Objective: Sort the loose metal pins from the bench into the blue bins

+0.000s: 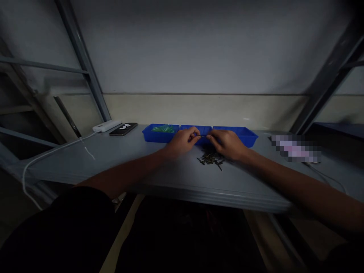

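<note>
My left hand (186, 139) and my right hand (227, 142) are close together above the table, both with fingers pinched. Between their fingertips runs a small thin dark piece (203, 135), held at both ends; its exact kind is too small to make out. Just below my right hand lies a loose pile of small brass-coloured and dark metal pieces (210, 158), some of them long and thin. Behind my hands stand three blue plastic bins in a row: the left bin (153, 137) with green plastic inside, the middle bin (196, 129), and the right bin (247, 139).
At the left of the grey table (170, 178) are a white power bank (106, 126) with a white cable and a dark phone (123, 129) with white earbuds (125, 126) on it. A blurred-out item (295, 148) lies at the right. Metal posts rise on both sides.
</note>
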Demonstrator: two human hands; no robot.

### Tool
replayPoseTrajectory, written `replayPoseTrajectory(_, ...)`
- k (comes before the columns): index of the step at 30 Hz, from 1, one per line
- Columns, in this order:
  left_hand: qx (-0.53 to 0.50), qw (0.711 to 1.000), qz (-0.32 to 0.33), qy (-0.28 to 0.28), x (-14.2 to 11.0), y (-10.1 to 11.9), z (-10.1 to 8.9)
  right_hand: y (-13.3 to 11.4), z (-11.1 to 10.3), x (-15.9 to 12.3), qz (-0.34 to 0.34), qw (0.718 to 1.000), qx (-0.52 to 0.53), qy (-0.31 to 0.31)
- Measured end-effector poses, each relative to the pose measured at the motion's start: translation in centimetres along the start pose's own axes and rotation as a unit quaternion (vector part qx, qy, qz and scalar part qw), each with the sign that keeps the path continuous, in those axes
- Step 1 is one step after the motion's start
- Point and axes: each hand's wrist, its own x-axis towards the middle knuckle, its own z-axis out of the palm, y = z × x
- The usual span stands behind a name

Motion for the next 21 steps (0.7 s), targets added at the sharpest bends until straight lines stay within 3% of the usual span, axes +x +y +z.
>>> replayPoseTrajectory(15, -0.008, 1.0, 0.019, 0.004, -0.01, 0.37, -0.11, -0.22, -0.26, -0.05, -0.005, 1.0, 0.014, 0.024)
replayPoseTrajectory(21, 0.027, 0.999, 0.029, -0.007, 0.08, 0.6, -0.39, -0.24, -0.49, -0.24, -0.033, 0.996, 0.031, 0.074)
